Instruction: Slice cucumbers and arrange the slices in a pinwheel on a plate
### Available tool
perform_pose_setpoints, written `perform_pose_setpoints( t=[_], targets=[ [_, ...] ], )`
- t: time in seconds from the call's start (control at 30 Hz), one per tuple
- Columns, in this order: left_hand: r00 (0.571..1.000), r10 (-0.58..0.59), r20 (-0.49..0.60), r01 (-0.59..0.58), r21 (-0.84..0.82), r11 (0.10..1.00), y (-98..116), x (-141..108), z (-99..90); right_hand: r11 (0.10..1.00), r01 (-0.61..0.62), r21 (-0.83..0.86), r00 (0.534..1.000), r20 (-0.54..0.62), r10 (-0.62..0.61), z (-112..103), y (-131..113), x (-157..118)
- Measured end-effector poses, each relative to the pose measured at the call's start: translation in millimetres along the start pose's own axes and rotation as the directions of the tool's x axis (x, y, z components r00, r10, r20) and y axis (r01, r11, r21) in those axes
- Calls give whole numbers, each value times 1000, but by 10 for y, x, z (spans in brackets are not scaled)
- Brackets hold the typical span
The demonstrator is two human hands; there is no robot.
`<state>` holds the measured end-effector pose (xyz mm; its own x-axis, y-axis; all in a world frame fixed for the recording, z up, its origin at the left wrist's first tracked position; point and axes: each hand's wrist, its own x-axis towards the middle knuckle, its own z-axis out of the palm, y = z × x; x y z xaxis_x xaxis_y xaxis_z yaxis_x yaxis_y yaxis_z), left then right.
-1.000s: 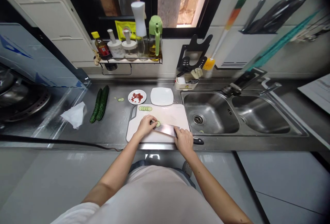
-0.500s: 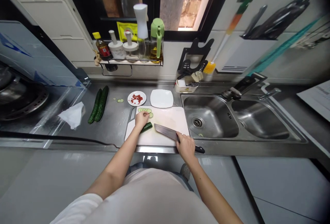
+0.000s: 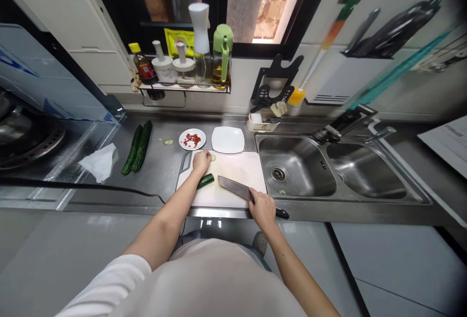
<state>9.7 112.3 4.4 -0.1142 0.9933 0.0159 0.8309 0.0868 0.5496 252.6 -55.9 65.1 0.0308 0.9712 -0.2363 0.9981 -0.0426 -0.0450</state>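
Note:
My right hand (image 3: 263, 206) grips a kitchen knife (image 3: 235, 187), whose blade lies low over the white cutting board (image 3: 239, 164) and points left. At the board's upper left, my left hand (image 3: 202, 161) is closed over the row of cucumber slices and covers most of it. One pale cucumber slice (image 3: 213, 158) shows just beyond its fingertips. A cut piece of dark green cucumber (image 3: 206, 180) lies on the board below that hand, partly behind the wrist.
Behind the board stand a plate (image 3: 183, 145) of chopped red bits and a white square plate (image 3: 228, 140). Two whole cucumbers (image 3: 137, 148) and a crumpled white cloth or tissue (image 3: 100, 162) lie left. A double sink (image 3: 297, 166) is right; a bottle rack (image 3: 182, 88) hangs above.
My left hand has moved slightly up the board, onto the row of cucumber slices, which it now mostly hides. My right hand and the knife stay almost where they were.

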Motion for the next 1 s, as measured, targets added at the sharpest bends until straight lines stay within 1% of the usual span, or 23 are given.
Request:
perform_pose_setpoints(
  t=[0.17, 0.3, 0.47, 0.7, 0.87, 0.93, 1.0],
  targets=[
    [997, 67, 24, -68, 55, 996, -47, -18, -4, 1000, -2, 23, 1000, -4, 2, -17, -10, 8],
    [994, 98, 40, -102, 119, 988, -37, -40, -21, 999, -3, 40, 1000, -1, 3, -32, -37, 15],
    [993, 90, 81, -104, 184, 978, 12, -54, -50, 999, 8, 53, 1000, -7, -8, -21, -50, 17],
    [992, 99, 74, -113, 218, 969, 44, -76, -47, 998, 11, 66, 1000, -4, -11, 7, -49, 14],
    [994, 91, 62, -102, 189, 977, 47, -53, -35, 996, 19, 84, 1000, -17, -17, 8, -68, 16],
    [996, 69, 55, -76, 131, 988, 21, -38, -38, 994, 23, 108, 999, -26, -20, 18, -56, 19],
    [999, 39, 26, -40, 52, 998, -28, -37, -52, 990, 20, 140, 999, -40, -14, 37, -29, 25]
  ],
)
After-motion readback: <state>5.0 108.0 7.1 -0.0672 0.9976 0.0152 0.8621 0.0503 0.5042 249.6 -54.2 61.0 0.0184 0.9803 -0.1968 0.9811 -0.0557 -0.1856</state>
